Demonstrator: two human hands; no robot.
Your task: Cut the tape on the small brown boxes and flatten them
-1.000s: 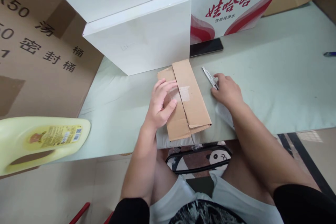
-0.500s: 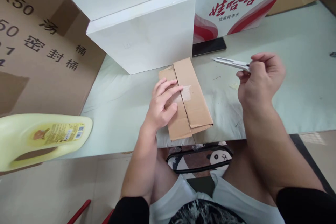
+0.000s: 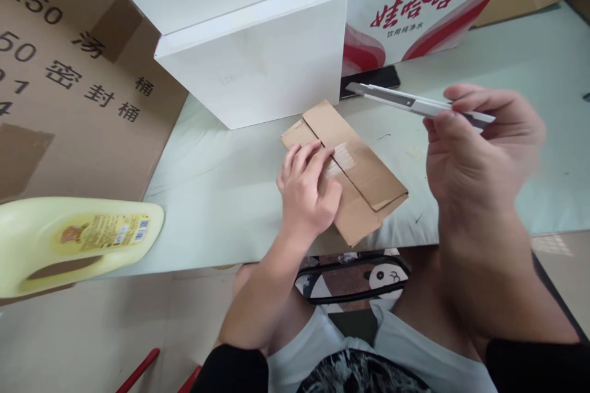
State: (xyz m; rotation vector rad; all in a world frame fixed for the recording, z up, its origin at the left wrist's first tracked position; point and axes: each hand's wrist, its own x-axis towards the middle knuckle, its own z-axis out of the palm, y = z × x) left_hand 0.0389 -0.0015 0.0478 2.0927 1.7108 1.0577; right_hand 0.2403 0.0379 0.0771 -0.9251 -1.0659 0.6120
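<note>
A small brown cardboard box (image 3: 369, 175) lies slanted on the cloth-covered table, a strip of clear tape (image 3: 342, 158) across its middle seam. My left hand (image 3: 308, 193) rests on its left flap, fingers bent and pressing near the tape; the thumb lies against the cardboard. To the right, above the table, my right hand (image 3: 482, 147) grips a white utility knife (image 3: 401, 98) between thumb and fingers. Its blade is extended and points left, apart from the box. Behind the blade tip, a black phone (image 3: 391, 77) lies on the table.
White boxes (image 3: 258, 67) and a white-and-red carton (image 3: 415, 12) stand at the back. A large brown carton (image 3: 106, 135) rises at the left, with a pale yellow jug (image 3: 115, 209) in front of it. The table's near edge (image 3: 203, 270) runs above my lap.
The cardboard box has turned counterclockwise under my left hand, its near end swinging right. My right hand has moved right and nearer, and the knife now shows more of its length.
</note>
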